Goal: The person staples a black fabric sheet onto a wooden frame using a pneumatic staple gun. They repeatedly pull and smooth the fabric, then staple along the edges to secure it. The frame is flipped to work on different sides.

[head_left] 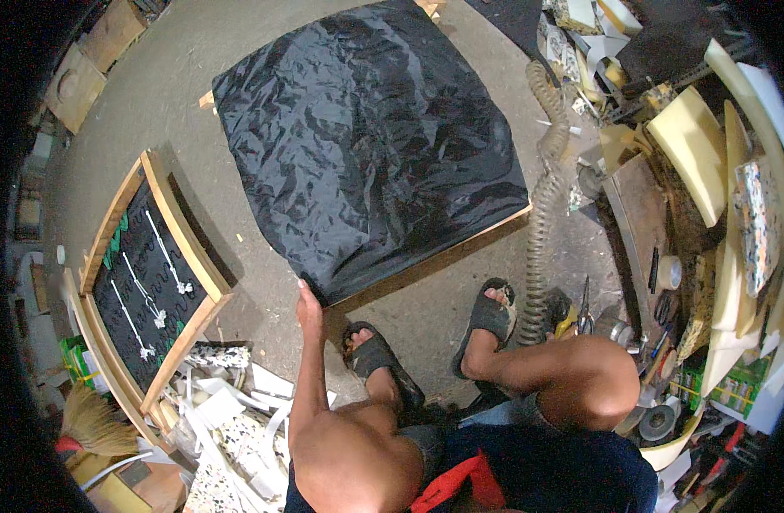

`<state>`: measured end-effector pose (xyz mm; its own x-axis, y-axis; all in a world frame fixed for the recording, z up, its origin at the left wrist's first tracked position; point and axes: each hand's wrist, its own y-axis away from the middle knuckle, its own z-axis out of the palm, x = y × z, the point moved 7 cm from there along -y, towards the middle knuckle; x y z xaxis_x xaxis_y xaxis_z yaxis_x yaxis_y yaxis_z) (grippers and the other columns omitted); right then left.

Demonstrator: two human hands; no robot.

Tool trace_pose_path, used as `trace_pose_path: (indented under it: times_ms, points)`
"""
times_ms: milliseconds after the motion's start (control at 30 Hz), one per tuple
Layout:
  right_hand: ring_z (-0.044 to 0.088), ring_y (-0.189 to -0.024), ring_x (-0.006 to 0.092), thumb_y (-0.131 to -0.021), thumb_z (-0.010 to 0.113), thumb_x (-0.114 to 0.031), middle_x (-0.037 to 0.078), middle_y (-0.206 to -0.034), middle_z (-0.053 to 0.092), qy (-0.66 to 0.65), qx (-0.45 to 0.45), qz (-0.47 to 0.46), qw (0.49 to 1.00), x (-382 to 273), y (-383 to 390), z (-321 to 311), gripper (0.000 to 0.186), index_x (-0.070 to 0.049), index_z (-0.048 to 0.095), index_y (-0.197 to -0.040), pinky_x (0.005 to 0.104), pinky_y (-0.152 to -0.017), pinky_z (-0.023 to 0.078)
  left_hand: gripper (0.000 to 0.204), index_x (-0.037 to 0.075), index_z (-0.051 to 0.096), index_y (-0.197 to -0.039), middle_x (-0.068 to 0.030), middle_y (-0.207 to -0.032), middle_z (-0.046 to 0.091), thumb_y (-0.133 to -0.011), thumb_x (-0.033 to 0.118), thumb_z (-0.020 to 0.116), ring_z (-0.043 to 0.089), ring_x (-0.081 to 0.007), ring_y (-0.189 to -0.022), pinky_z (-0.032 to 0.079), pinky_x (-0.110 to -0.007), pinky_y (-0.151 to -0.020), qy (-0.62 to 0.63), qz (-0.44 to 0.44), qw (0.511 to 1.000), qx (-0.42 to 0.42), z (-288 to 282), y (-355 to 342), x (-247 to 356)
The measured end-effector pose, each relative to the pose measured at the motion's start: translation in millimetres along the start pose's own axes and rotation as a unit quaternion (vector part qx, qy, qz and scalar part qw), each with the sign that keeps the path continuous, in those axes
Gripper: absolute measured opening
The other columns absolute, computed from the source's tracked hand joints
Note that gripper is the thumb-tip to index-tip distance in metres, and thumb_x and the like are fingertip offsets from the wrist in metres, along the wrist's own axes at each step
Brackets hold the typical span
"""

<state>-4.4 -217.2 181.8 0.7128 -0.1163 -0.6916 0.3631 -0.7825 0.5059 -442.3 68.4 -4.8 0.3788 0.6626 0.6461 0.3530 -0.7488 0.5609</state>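
Note:
A wooden frame covered with wrinkled black fabric (366, 154) stands in front of me, raised a little off the floor. Its bare wooden edge shows along the near side. My left hand (309, 309) is at the frame's near left corner, closed on it, with one fingertip showing at the fabric's edge and the other fingers mostly hidden. My right hand is out of sight. Beside my right foot, partly behind my knee, lies a yellow tool (566, 323); I cannot make out its kind.
To the left leans another wooden frame (214, 282) with black backing and white cords. Foam scraps (229, 410) lie near my left knee. A coiled air hose (537, 248) runs along the right. Scissors (585, 308), a tape roll (669, 272) and foam pieces (691, 145) crowd the right; a straw broom (92, 419) is lower left.

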Motion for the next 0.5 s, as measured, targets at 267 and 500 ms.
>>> trace_pose_path:
  times_ms: [267,500]
  points:
    - [0.067,-0.098,0.0317,-0.093,0.064,-0.030,0.020,-0.103,0.068,-0.104,0.236,0.181,0.949,91,-73,-8,0.050,0.002,0.055,-0.130,0.0448,-0.082,0.056,0.082,-0.012,0.061,-0.119,-0.0355,-0.113,0.063,-0.092,0.065,0.048,0.060,-0.0464,-0.112,0.045,-0.047,-0.096,-0.073,0.047,0.996,0.001,4,14,10]
    - [0.063,-0.100,0.0315,-0.095,0.053,-0.062,0.018,-0.112,0.058,-0.592,0.275,0.181,0.735,105,-234,2,0.078,0.003,0.041,-0.137,0.0426,-0.082,0.057,0.072,-0.006,0.059,-0.122,-0.0224,-0.113,0.068,-0.081,0.051,0.074,0.066,-0.0325,-0.105,0.049,-0.040,-0.094,-0.114,0.047,0.973,-0.196,67,116,25]
